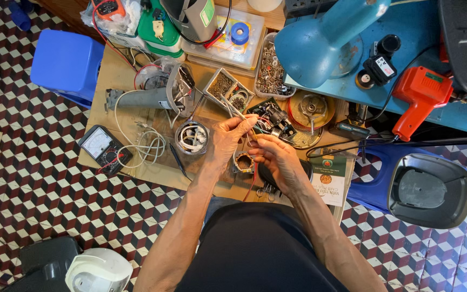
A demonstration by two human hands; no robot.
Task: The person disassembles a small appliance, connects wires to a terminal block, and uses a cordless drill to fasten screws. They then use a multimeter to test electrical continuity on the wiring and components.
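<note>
A floor (39, 178) of patterned tiles in dark red, black and white cube shapes is filling the room. A low wooden board table (115, 81) is standing at centre. A blue plastic stool (67, 62) is sitting at its left. A blue workbench (422, 32) is occupying the upper right, carrying a blue desk lamp (320, 40). Even light is falling throughout.

A green-and-white printed packet (329, 178) lies at the board's right edge — a dial meter's pale screen (97, 142) far left.
</note>
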